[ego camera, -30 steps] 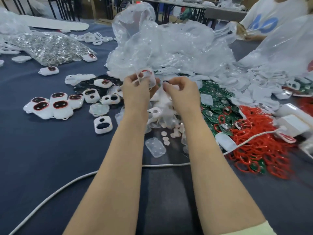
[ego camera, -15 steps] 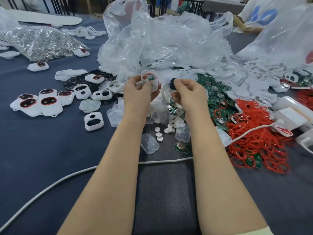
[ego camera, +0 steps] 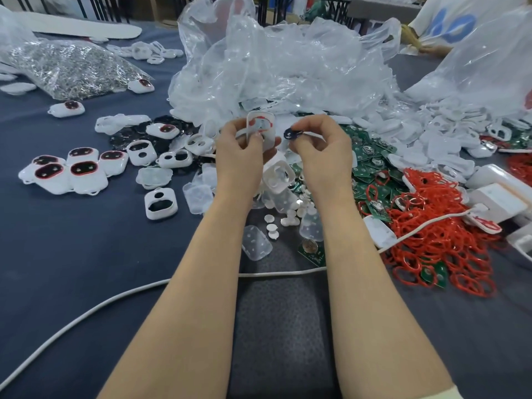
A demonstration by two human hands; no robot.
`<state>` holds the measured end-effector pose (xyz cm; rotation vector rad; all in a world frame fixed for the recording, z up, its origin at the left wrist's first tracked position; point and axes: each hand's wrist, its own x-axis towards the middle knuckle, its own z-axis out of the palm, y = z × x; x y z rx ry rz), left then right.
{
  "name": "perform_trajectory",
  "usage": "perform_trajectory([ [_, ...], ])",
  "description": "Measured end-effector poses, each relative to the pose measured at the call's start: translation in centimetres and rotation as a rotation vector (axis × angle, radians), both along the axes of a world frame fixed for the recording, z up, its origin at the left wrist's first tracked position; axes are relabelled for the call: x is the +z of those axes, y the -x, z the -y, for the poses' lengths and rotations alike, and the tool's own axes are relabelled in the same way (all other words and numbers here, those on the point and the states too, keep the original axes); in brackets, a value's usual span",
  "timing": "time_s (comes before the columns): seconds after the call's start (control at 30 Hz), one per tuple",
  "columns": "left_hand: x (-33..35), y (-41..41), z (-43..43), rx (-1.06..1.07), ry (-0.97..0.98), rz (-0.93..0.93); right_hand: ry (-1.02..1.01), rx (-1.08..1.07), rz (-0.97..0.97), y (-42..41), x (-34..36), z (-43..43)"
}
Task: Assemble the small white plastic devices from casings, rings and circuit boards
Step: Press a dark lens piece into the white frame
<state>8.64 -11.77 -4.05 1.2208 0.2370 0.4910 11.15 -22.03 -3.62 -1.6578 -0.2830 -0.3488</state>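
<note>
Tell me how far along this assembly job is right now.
Done: a cluster of finished-looking white devices lies at the left. In hand: the left hand holds a white casing with a red ring in it, and the right hand pinches a small dark disc beside it. Left: heaps of red rings, green circuit boards and white casings lie loose.

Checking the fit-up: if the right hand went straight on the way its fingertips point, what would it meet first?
Probably the white casing held in the left hand. The right hand pinches a dark disc just beside it, though depth is unclear.
</note>
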Motion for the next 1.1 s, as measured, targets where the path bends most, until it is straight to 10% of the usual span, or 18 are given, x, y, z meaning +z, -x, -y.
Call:
perform_trajectory([
  [1.1,-0.30,0.28,0.62,-0.089,-0.421,0.003,0.080,-0.028,0.005,0.25,-0.11,0.06],
])
